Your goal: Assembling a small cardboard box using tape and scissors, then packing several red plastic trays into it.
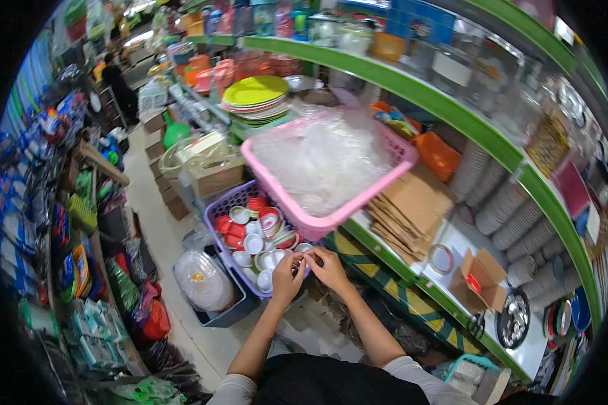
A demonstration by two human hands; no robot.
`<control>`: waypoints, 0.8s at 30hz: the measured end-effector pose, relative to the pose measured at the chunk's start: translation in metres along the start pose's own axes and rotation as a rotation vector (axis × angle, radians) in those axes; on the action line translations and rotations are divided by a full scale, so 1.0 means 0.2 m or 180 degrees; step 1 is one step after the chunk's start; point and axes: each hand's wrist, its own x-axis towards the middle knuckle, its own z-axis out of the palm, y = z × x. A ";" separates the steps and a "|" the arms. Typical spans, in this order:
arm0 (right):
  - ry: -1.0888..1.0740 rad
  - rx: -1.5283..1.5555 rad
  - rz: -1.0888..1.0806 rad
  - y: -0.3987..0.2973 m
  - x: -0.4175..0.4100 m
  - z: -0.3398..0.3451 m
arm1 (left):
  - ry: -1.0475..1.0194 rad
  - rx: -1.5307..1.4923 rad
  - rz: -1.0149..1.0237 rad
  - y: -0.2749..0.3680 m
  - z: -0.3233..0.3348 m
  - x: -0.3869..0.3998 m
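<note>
My left hand [287,278] and my right hand [326,268] meet at the fingertips over the near right edge of a purple plastic basket [214,210]. The fingers are pinched together; whether something small is between them cannot be told. Red, white and green-rimmed small dishes [254,243] fill the purple basket. Beyond the hands, a pink plastic basket [329,221] full of clear plastic bags or wrap [329,152] rests partly on the shelf, overhanging the purple one.
Flattened cardboard [410,207], a tape roll [441,259], an open small carton [479,281], scissors [477,325] and a round dark tray [513,319] lie on the right shelf. A grey bin [223,319] stands left of my arms. A person [116,86] is far down the aisle.
</note>
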 end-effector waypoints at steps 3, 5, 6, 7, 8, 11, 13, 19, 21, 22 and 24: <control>-0.0236 0.0051 0.0061 0.13 0.11 0.25 | -0.0024 -0.0270 -0.0601 -0.25 -0.13 0.01; -0.0363 0.0072 0.0227 0.21 0.17 0.41 | 0.0046 -0.0441 -0.0907 -0.43 -0.21 0.01; -0.0458 0.0007 0.0202 0.26 0.20 0.49 | 0.0074 -0.0649 -0.1142 -0.53 -0.24 0.00; -0.0509 -0.0106 0.0243 0.32 0.23 0.56 | 0.0006 -0.0878 -0.1233 -0.65 -0.27 -0.01; -0.0551 -0.0227 0.0292 0.36 0.26 0.63 | 0.0042 -0.0860 -0.1277 -0.72 -0.30 0.00; -0.0662 -0.0133 0.0472 0.47 0.33 0.80 | -0.0023 -0.1964 -0.1879 -0.89 -0.40 0.01; -0.0730 -0.0130 0.0571 0.53 0.38 0.91 | 0.0143 -0.2227 -0.2047 -0.97 -0.43 0.04; -0.1000 -0.0661 0.0380 0.77 0.51 1.10 | 0.0125 -0.2673 -0.2564 -1.19 -0.39 0.16; -0.1165 -0.0823 0.0298 0.79 0.55 1.18 | 0.0393 -0.2653 -0.2855 -1.35 -0.34 0.16; -0.1231 -0.0923 0.0258 0.81 0.58 1.23 | 0.0479 -0.2650 -0.2976 -1.45 -0.32 0.16; -0.1270 -0.0957 0.0437 0.84 0.62 1.27 | 0.0662 -0.2704 -0.3004 -1.48 -0.29 0.20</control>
